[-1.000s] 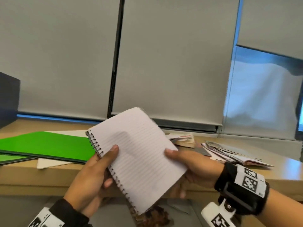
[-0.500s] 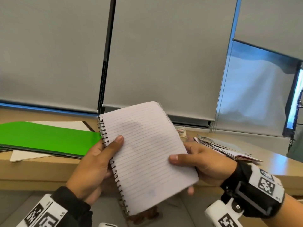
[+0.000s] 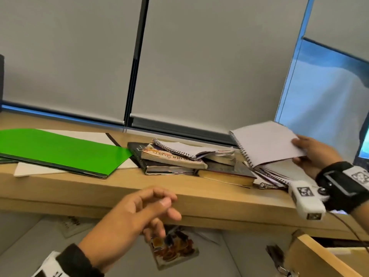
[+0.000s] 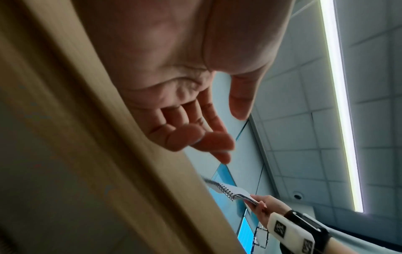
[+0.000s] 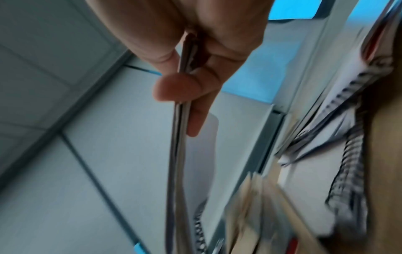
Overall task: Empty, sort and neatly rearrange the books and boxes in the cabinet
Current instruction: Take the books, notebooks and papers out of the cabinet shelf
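My right hand pinches the edge of a white spiral notebook and holds it over several spiral notebooks at the right end of the wooden cabinet top. In the right wrist view the thumb and fingers clamp the notebook edge-on. My left hand hovers in front of the cabinet's front edge, fingers loosely curled and empty. In the left wrist view the notebook shows far off. A pile of worn books with a spiral pad on top lies mid-cabinet.
A green folder on white sheets lies at the left of the top. Window blinds stand close behind. An open wooden drawer juts out at lower right. A colourful booklet and papers lie on the grey floor below.
My left hand let go of the notebook and dropped below the cabinet edge. My right hand carried the notebook to the right, over the spiral notebooks. The book pile came into view.
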`<act>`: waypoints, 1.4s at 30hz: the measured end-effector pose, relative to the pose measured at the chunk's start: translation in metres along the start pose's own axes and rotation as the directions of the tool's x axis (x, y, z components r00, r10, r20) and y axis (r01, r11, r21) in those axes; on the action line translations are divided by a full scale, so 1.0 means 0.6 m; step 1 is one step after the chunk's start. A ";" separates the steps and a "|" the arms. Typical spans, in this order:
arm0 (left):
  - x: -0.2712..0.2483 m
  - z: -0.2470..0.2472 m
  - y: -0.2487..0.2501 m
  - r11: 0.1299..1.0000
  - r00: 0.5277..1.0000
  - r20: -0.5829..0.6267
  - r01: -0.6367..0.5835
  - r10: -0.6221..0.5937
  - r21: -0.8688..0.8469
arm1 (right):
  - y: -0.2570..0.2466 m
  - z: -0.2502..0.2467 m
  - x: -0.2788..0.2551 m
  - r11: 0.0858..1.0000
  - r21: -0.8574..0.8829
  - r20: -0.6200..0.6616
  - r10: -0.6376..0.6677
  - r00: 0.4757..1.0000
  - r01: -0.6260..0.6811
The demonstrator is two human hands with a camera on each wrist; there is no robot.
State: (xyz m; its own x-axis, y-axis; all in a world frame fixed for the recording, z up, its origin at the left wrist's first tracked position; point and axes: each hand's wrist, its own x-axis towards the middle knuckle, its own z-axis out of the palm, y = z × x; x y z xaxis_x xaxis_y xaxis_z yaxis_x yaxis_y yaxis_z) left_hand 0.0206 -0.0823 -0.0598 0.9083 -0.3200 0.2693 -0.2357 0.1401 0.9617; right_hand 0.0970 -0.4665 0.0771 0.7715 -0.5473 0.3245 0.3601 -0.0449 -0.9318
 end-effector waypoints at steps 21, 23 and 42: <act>-0.014 -0.108 -0.293 0.759 0.833 -0.102 0.540 -0.544 0.363 | 0.035 0.054 -0.182 0.827 -0.350 0.639 -0.133 0.758 0.440; -0.014 -0.122 -0.333 0.740 0.832 -0.178 0.551 -0.526 0.386 | 0.073 0.082 -0.258 0.781 -0.413 0.837 0.122 0.534 0.468; -0.030 -0.171 -0.581 0.113 0.796 -0.232 0.350 -0.559 0.930 | 0.810 0.273 -0.083 0.159 -0.928 0.360 0.610 0.706 0.336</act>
State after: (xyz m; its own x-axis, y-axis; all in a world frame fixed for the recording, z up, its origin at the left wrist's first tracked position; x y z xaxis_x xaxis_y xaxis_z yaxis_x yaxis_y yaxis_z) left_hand 0.1219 -0.0290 -0.4054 0.9349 -0.1159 -0.3356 -0.0297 -0.9674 0.2514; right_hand 0.3195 -0.3241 -0.3655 0.9530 -0.1132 -0.2810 -0.1708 -0.9669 -0.1896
